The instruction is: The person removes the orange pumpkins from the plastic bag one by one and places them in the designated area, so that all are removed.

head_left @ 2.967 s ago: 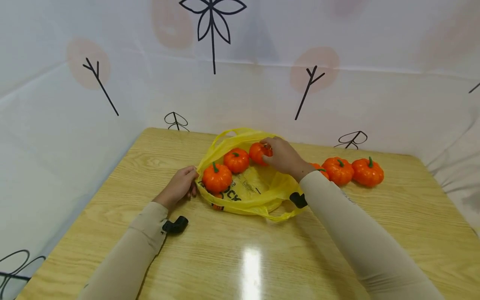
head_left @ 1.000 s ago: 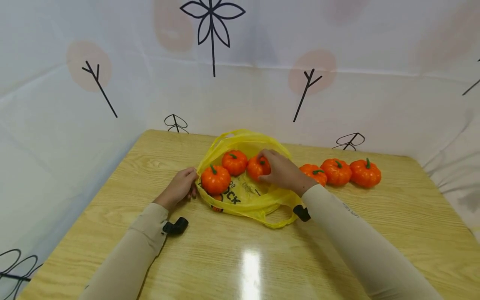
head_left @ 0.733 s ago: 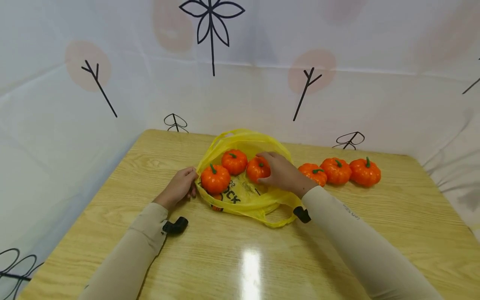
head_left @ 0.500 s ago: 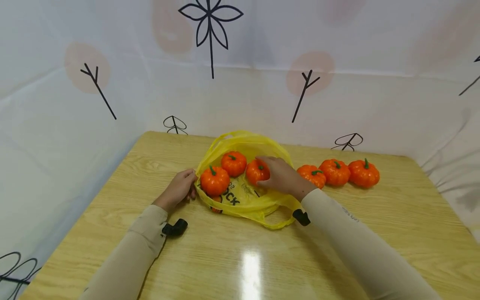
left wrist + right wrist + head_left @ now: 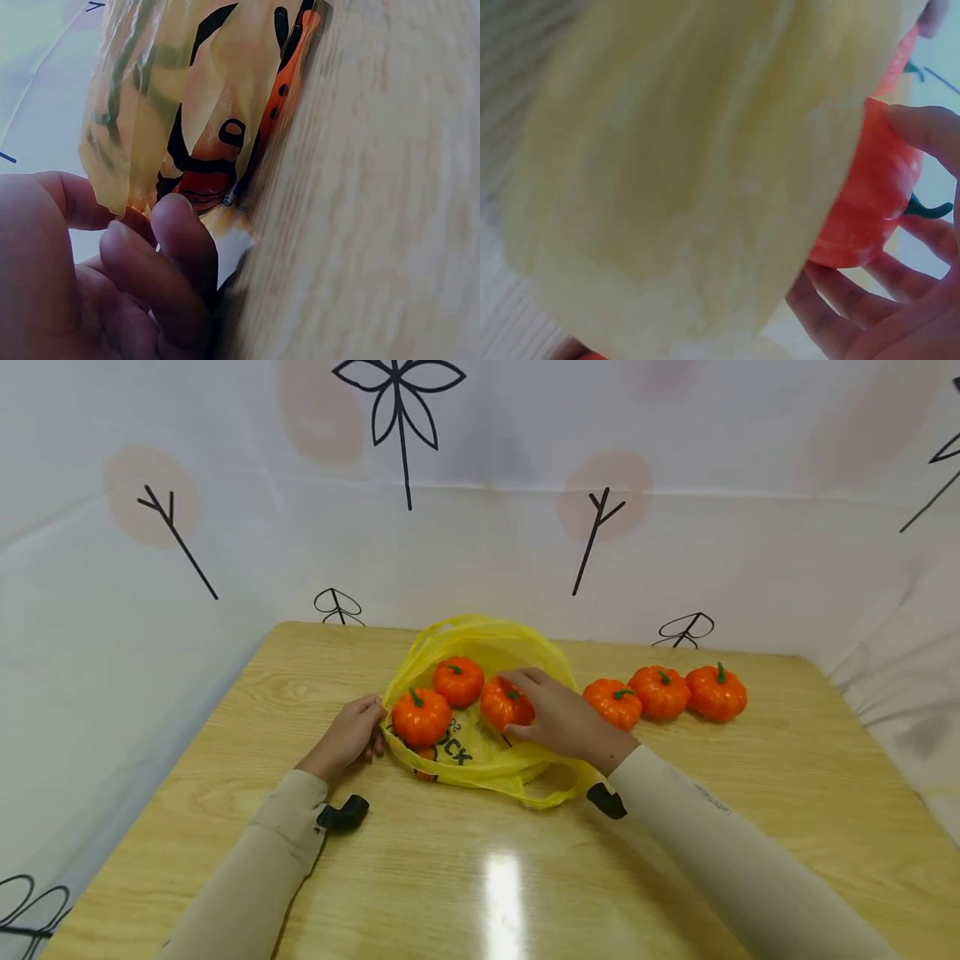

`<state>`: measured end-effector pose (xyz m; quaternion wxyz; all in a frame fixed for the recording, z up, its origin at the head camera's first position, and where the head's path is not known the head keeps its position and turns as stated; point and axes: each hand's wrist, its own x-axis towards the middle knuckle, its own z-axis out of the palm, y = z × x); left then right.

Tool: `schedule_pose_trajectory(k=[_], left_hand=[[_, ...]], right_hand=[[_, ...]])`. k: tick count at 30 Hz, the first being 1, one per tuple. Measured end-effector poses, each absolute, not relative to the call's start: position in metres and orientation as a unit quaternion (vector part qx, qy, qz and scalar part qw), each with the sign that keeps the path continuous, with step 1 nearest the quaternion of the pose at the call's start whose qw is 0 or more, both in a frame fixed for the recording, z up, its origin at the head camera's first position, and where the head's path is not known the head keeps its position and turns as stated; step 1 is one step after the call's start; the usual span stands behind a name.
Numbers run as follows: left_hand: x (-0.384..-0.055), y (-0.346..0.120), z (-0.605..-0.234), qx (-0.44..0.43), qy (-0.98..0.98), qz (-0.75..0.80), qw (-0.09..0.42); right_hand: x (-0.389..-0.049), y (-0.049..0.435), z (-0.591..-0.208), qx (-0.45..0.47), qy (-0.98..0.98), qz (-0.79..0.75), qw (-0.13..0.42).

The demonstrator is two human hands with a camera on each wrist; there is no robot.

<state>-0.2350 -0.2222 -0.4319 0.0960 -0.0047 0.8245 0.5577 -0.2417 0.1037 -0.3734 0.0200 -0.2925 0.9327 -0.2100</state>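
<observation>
A yellow plastic bag (image 5: 480, 765) lies mouth-up on the table, its rim spread round. My left hand (image 5: 351, 735) pinches the bag's left rim; the left wrist view shows curled fingers (image 5: 184, 232) at the printed plastic. Inside the bag, my right hand (image 5: 558, 714) holds a small orange pumpkin (image 5: 501, 706) with a green stem. Its thumb and fingers stand around the pumpkin's sides in the right wrist view, where the bag's near wall (image 5: 690, 165) hides the rest. Two more pumpkins sit in the bag, one at left (image 5: 422, 720) and one behind (image 5: 459, 682).
Three more pumpkins stand in a row right of the bag: the nearest (image 5: 609, 703) beside my right wrist, a middle one (image 5: 660, 693) and a far one (image 5: 717, 693). The wooden table (image 5: 420, 877) ends at a white printed cloth (image 5: 480, 560) behind.
Over three seconds, my right hand has brought its pumpkin from the bag's back part down and nearer. Lately it has barely moved. The left hand keeps its grip; the view has shifted slightly.
</observation>
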Motion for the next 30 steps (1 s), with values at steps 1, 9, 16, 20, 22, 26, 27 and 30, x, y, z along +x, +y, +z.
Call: schedule_pose_trajectory(k=[1,9,16,20,22,26,27,30], left_hand=[[-0.235,-0.223,-0.432,-0.004,0.825,0.558,0.096],[-0.233,-0.223,-0.432,-0.005,0.822,0.562,0.094],[-0.232,-0.222,-0.431,0.001,0.823,0.56,0.094],[-0.233,-0.222,-0.431,-0.001,0.823,0.56,0.094],[-0.233,-0.222,-0.43,-0.002,0.824,0.56,0.093],[-0.233,-0.222,-0.429,-0.004,0.825,0.558,0.089],[-0.233,-0.222,-0.429,-0.003,0.826,0.557,0.09],[-0.232,-0.222,-0.429,-0.002,0.827,0.555,0.092]], right_hand=[[-0.239,0.104,-0.373,-0.299,0.932,-0.206,0.011],[-0.215,0.112,-0.368,-0.311,0.928,-0.201,-0.036],[-0.199,0.124,-0.363,-0.301,0.928,-0.212,-0.062],[-0.192,0.131,-0.363,-0.296,0.927,-0.218,-0.07],[-0.189,0.134,-0.364,-0.295,0.926,-0.221,-0.077],[-0.186,0.14,-0.365,-0.295,0.924,-0.226,-0.091],[-0.185,0.142,-0.365,-0.296,0.923,-0.227,-0.094],[-0.182,0.147,-0.367,-0.295,0.922,-0.228,-0.101]])
